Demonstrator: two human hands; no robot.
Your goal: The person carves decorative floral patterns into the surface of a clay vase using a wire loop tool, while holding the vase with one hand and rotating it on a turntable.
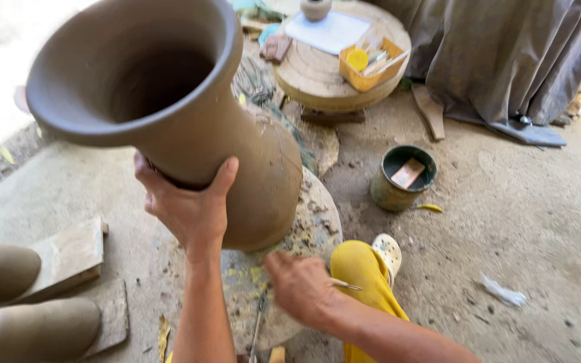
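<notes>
A tall unfired clay vase [189, 114] with a wide flared mouth stands tilted on a round, clay-smeared wheel [317, 228]. My left hand [186, 202] grips the vase's neck from below, thumb on the right side. Low by the vase's base, over the wheel, my right hand [300, 286] is closed on a thin metal tool [344, 285]. My yellow trouser leg [364, 282] and a pale perforated shoe [388, 250] sit to the right of the wheel.
Two clay pots [15, 302] lie on their sides at lower left beside wooden boards [68, 259]. A green tin bucket [401, 178] stands on the dirt floor. Behind it is a round wooden stand [324, 81] with an orange tray [371, 64] of tools. Grey cloth [506, 54] hangs at back right.
</notes>
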